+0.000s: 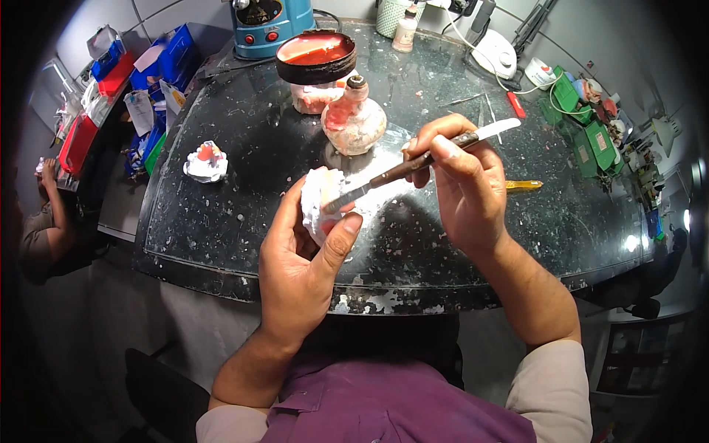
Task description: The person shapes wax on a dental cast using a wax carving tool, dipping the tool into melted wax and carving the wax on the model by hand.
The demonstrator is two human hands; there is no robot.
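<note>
My left hand (294, 258) grips a white plaster dental cast (314, 198) with a patch of pink on it, the thumb along its near edge. In my right hand (470, 193) is a wax knife (402, 168) with a dark handle, held like a pen. Its metal blade reaches the cast and appears to touch it; a pale, spoon-like end sticks out past my fingers. Just beyond the cast stands a round, wax-smeared spirit lamp (354, 125) with a dark neck. A second plaster cast (205, 162) with pink on top lies on the worktop to the left.
A dark round pan of red wax (316, 57) stands behind the lamp, near a blue machine (275, 26). On the scuffed black worktop (214, 244) lie a yellow cutter (524, 184) and a red-handled tool (515, 105). Green boxes (594, 148) line the right. Another person's arm (55, 214) shows far left.
</note>
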